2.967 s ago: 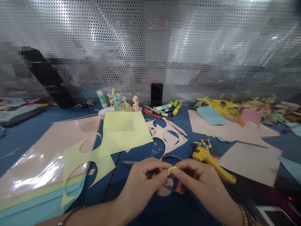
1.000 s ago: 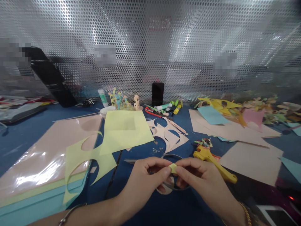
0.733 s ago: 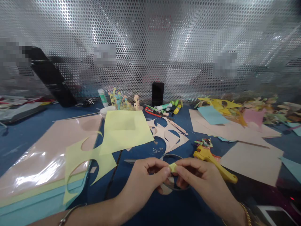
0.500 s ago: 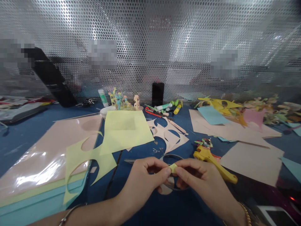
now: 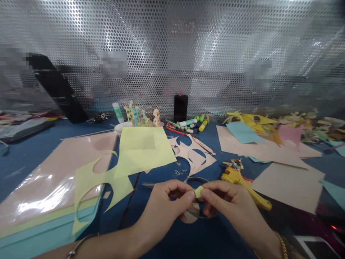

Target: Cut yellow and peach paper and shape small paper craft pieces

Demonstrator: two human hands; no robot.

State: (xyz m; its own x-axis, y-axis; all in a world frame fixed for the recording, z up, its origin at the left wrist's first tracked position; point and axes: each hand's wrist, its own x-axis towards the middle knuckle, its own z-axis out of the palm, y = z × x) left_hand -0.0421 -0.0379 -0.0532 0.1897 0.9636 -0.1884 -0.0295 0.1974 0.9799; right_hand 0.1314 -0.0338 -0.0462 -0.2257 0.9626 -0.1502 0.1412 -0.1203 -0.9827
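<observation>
A small piece of yellow paper point(image 5: 198, 192) is pinched between both hands, low in the middle of the head view. My left hand point(image 5: 169, 203) grips its left side between thumb and forefinger. On the other side, my right hand point(image 5: 229, 201) holds it the same way. Below and behind the hands lie scissors point(image 5: 198, 180), partly hidden, with the blade tip showing left of my left hand. A pale round paper piece point(image 5: 191, 217) lies under the fingers. Close to my right hand is a yellow-handled tool point(image 5: 246, 189).
Yellow sheets point(image 5: 145, 147) and a cut-out yellow sheet point(image 5: 118, 183) lie left, over a plastic-wrapped paper pack point(image 5: 59, 169). Pale cut scraps point(image 5: 185, 153) are ahead. Paper sheets point(image 5: 289, 185) spread right. Glue sticks point(image 5: 188, 122), a red cutter point(image 5: 175, 128) and a phone point(image 5: 180, 107) stand or lie farther back.
Very little differs. The yellow paper piece has tilted slightly between my fingertips, and both hands stay in almost the same place.
</observation>
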